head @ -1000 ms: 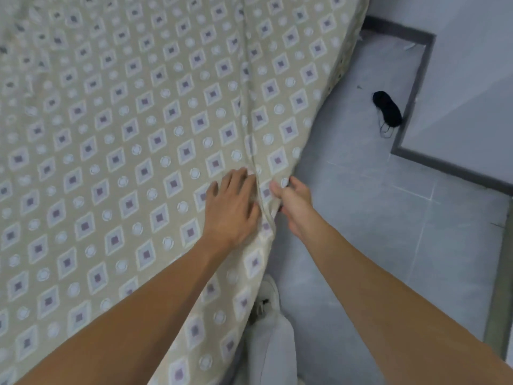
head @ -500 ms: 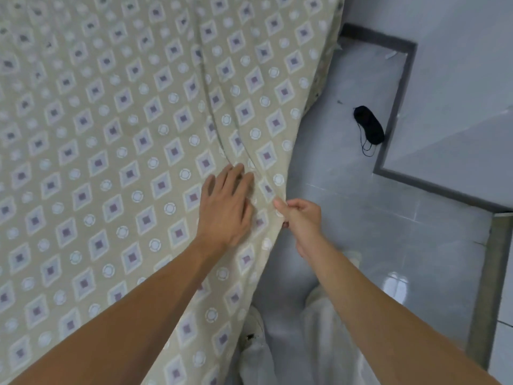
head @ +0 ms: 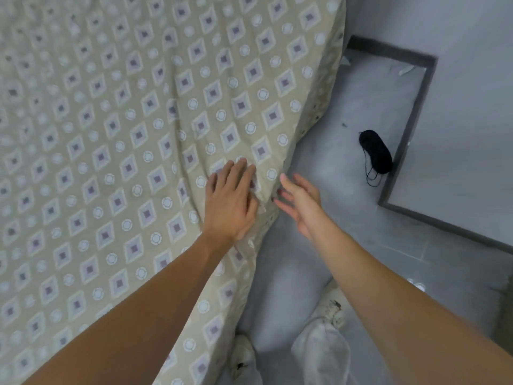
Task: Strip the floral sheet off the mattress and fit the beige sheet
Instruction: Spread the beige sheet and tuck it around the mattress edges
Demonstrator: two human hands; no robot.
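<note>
Fingers (head: 287, 187) of right hand (head: 301, 207) now spread, off beige sheet (head: 116, 140); left hand (head: 230, 202) stays flat.

A beige cotton sheet printed with purple diamonds and white circles (head: 133, 151) covers the bed, and the left hand (head: 231, 202) presses flat on it near the draped edge. The right hand (head: 301, 202) hovers just beside that edge, fingers spread. A small black corded object (head: 376, 154) lies on the grey tiled floor (head: 361, 245).

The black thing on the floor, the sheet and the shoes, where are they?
black thing (head: 377, 152), head view, its middle.
sheet (head: 133, 140), head view, its flat top.
shoes (head: 331, 315), head view, right shoe's laces.
</note>
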